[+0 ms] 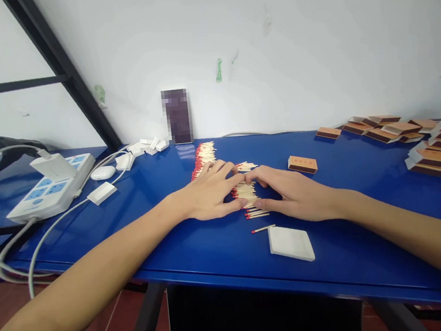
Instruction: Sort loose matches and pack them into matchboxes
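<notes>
Your left hand (211,195) and right hand (289,192), grips apart, bracket the matches (245,190) mid-desk. Pile largely gathered; strays (263,228) remain toward the front edge, and the tray (291,243) appears unfilled.

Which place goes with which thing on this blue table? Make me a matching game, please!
Things
1. pile of matches
2. white tray
3. power strip
4. stacked matchboxes

Places
A. far right side of the table
B. between the left hand and the right hand
C. by the near edge, close to the right hand
D. left side, with white cables

Pairs: 1-B, 2-C, 3-D, 4-A
</notes>
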Tool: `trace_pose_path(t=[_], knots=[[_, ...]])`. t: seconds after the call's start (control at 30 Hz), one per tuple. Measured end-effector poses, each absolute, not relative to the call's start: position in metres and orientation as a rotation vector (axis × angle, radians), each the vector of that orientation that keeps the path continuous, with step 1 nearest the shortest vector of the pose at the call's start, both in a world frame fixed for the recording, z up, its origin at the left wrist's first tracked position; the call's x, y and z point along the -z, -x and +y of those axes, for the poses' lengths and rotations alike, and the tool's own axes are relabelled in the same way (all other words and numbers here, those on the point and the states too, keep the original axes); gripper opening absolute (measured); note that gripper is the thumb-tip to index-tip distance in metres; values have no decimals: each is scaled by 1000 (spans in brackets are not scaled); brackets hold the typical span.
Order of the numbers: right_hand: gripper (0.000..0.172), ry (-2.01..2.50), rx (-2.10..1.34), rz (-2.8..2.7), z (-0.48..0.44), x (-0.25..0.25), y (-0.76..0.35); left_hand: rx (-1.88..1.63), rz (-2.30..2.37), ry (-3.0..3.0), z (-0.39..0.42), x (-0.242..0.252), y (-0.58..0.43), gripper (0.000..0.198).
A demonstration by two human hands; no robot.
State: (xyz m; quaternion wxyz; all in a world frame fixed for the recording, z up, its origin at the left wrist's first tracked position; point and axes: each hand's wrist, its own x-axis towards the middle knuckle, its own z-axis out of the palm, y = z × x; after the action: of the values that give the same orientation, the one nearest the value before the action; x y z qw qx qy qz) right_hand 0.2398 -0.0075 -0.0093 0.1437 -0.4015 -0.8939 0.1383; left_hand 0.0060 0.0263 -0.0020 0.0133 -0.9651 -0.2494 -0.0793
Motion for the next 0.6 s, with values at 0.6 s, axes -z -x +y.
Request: trace_pose_path(t=[0.6], knots=[[50,1123,-425,-2571,-8,8,-240,256,-759,3002,28,3,-6,42]])
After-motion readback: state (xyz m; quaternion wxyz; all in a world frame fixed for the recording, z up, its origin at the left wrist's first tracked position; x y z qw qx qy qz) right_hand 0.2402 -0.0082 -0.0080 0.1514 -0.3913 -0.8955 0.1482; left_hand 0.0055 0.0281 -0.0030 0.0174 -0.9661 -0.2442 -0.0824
